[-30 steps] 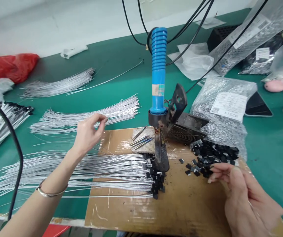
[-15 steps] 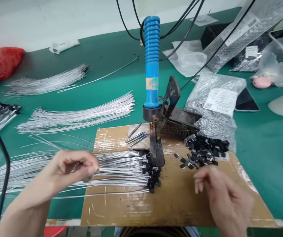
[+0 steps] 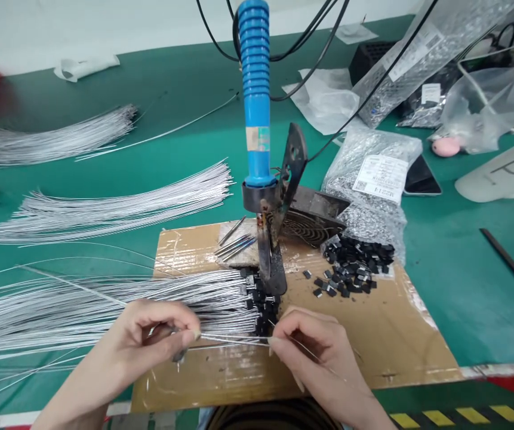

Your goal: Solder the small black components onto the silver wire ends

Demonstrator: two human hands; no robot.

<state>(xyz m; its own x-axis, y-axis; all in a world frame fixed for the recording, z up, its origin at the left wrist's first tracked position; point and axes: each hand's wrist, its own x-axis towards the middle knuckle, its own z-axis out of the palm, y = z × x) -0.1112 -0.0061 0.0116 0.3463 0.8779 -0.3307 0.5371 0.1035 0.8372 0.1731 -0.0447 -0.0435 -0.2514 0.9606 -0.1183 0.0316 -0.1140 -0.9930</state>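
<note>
Left hand (image 3: 140, 337): one; thumb and forefinger pinched together on thin white wires (image 3: 234, 338); small dark item (image 3: 178, 356) beneath, too blurred to identify

Right hand (image 3: 326, 349): one; fingers closed narrowly on the same white wires, fine strands projecting past the thumb

Handling of the white wires: count uncertain; stretched nearly level between the two hands; judged very light, springy rather than limp, smooth enough to roll in the fingers, likely to kink if bent sharply; best held in a fingertip pinch close to the end, with the long tail supported

Cardboard sheet (image 3: 395, 334): brown, scuffed, on the green desk (image 3: 440, 286)

Near bundle (image 3: 225, 295): white strands side by side, black end pieces (image 3: 263, 310) at the right; probably prone to tangling if gripped mid-length

Loose connectors (image 3: 357, 266): black, small, heaped at right; seemingly rigid, suited to a pinch by the sides

Metal rods (image 3: 237, 247): several, on a pale pad

Iron (image 3: 257, 101): blue-handled, upright in a dark bracket (image 3: 293, 158)

Middle bundle (image 3: 117, 209): white strands, slightly fanned

Bubble-wrap bag (image 3: 368, 215): labelled

Far bundle (image 3: 59, 140): greyish strands, gently curved
</note>
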